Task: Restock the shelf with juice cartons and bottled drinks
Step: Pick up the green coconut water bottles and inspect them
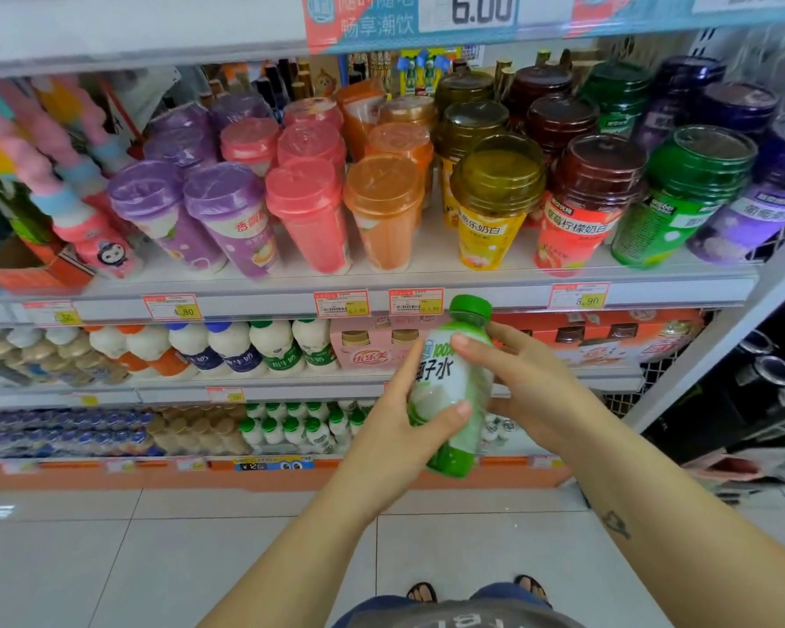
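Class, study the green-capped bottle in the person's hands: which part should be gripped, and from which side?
Probably grip the bottle at its labelled middle, from the side, thumb opposite fingers. The body is round and widest there, narrowing towards the cap, and near upright. The left hand wraps it from the left; the right hand holds its right side.

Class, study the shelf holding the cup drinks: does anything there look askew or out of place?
Yes: at its left end the pink bottles lean steeply instead of standing upright, while the cup drinks sit in tidy rows. Nothing looks spilled.
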